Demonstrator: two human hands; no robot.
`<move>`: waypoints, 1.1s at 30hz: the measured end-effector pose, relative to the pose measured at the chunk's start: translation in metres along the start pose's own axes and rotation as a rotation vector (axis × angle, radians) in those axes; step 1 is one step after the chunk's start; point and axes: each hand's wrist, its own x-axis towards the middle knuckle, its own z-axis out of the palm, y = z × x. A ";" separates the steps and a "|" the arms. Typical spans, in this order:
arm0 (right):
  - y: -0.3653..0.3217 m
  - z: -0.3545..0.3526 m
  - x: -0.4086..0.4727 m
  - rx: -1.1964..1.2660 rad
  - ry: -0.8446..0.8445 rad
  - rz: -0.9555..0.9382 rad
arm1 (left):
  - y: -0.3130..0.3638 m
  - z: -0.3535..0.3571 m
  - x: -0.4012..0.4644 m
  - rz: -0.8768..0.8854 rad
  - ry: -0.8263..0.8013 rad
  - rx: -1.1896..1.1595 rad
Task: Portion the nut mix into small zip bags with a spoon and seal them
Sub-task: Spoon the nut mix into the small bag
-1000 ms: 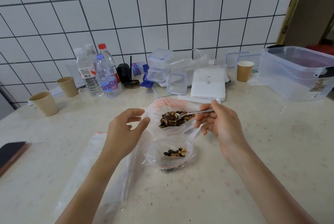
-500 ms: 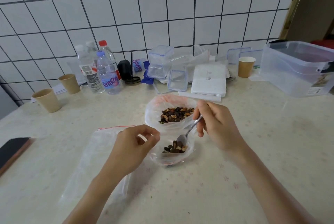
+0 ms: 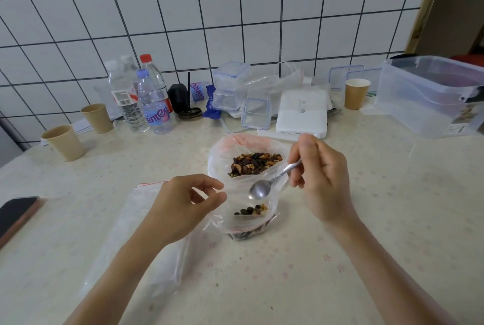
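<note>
Raised out of the small zip bag since the previous frame, the emptied spoon is being pinched by the right hand above it; the bag's rim is being pinched by the left hand, just before the nut mix.

water bottle label, partly legible "amC", other print too small

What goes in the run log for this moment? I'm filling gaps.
right hand holds empty spoon over small bag | left hand pinches bag rim | nuts inside
</note>
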 end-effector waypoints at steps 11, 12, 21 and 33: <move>0.033 -0.010 0.014 0.048 0.218 0.437 | 0.008 0.004 0.058 -0.080 0.218 -0.093; 0.034 -0.009 0.013 -0.037 0.201 0.389 | 0.009 0.008 0.067 -0.102 0.201 -0.122; 0.038 -0.004 0.007 -0.352 -0.019 0.231 | 0.014 0.035 0.113 -0.284 -0.015 -0.246; 0.039 0.002 0.003 -0.563 -0.123 0.105 | -0.001 0.055 0.097 -0.073 0.099 -0.286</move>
